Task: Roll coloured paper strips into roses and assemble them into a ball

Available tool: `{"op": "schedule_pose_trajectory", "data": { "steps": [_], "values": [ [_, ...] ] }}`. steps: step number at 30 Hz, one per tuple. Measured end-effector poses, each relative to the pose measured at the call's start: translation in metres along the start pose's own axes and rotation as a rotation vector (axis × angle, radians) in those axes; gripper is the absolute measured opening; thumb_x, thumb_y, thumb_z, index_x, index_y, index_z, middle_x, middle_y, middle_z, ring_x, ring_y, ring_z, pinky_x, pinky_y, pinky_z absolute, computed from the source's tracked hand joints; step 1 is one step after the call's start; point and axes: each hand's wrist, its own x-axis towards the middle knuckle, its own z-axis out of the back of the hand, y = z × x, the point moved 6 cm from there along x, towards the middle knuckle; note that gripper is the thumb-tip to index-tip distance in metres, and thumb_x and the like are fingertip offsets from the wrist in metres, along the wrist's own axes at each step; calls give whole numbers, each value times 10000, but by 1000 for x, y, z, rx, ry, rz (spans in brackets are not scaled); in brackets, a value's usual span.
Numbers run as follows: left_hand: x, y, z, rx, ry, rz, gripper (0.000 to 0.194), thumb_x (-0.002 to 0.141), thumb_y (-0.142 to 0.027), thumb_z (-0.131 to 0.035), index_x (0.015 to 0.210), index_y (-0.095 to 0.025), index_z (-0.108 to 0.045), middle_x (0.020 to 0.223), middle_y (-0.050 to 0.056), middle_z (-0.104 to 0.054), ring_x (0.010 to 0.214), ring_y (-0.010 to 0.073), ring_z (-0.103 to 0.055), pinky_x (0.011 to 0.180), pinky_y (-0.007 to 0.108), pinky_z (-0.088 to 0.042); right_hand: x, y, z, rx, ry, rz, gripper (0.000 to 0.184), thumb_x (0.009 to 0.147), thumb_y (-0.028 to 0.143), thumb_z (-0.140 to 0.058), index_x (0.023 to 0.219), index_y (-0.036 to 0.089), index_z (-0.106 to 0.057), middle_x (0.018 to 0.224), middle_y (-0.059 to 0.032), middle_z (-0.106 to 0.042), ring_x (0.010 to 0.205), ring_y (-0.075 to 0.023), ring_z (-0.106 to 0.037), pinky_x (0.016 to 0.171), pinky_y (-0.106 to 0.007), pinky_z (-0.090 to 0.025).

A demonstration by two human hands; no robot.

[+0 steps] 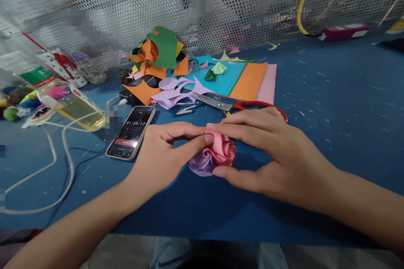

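Between my two hands is a paper flower (217, 151) with curled pink petals and a purple part at its lower left. My left hand (176, 147) pinches its upper left side with thumb and fingers. Around the right side, my right hand (268, 151) grips it, thumb at the lower edge and fingers over the top. Red-handled scissors (221, 103) lie just beyond the hands, their handles partly covered by my right hand. Part of the flower is hidden behind my fingers.
Purple paper offcuts (176, 90), orange scraps (143, 92) and stacked coloured sheets (249, 80) lie farther back. To the left are a phone (131, 132), a white cable (67, 147) and a bottle (69, 101). A perforated metal panel (221, 8) borders the blue table (341, 113).
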Motion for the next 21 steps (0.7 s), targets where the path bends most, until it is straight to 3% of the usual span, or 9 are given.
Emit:
{"op": "schedule_pose_trajectory", "data": {
  "steps": [8, 15, 21],
  "values": [
    [5, 21, 6, -423, -79, 237, 75, 674, -230, -762, 746, -208, -770, 745, 35, -748, 659, 129, -654, 638, 218, -518, 0, 2, 0, -30, 13, 24, 565, 734, 403, -698, 1231, 229, -495, 1150, -99, -581, 1068, -280, -564, 884, -418, -418],
    [7, 23, 1, -577, -28, 322, 50, 678, -215, -759, 723, -194, -762, 632, 2, -703, 556, 64, -589, 541, 142, -472, -1, -2, -2, -32, 10, -12, 516, 758, 357, -678, 1230, 265, -490, 1161, -91, -578, 1070, -306, -564, 883, -450, -449],
    [5, 28, -1, -605, -10, 385, 85, 686, -236, -766, 739, -172, -750, 669, -3, -691, 576, 51, -586, 542, 118, -484, 0, -4, -2, -18, 5, -43, 468, 802, 382, -628, 1242, 298, -490, 1167, -81, -570, 1075, -307, -564, 885, -474, -466]
  ]
}}
